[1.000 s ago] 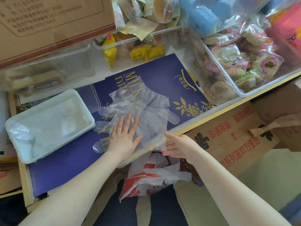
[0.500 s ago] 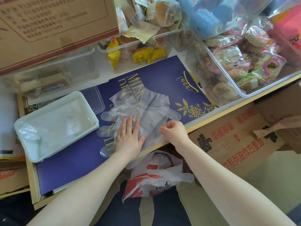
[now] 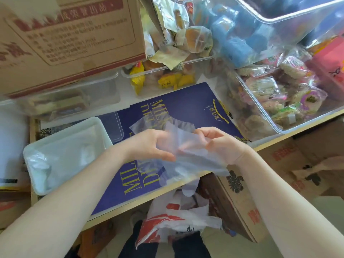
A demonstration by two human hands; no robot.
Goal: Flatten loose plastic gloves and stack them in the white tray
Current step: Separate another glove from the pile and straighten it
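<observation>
Our left hand (image 3: 149, 146) and right hand (image 3: 219, 144) pinch the gloves (image 3: 186, 157); the thin plastic may slip and crumple before the white tray (image 3: 37, 189).

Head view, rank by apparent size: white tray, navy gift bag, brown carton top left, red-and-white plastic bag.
1. Brown carton, though it is nearer the camera and cropped.
2. Navy gift bag, partly covered.
3. White tray.
4. Red-and-white plastic bag.

bright, even daylight | soft shadows | wide-angle edge bending | slight motion blur
</observation>
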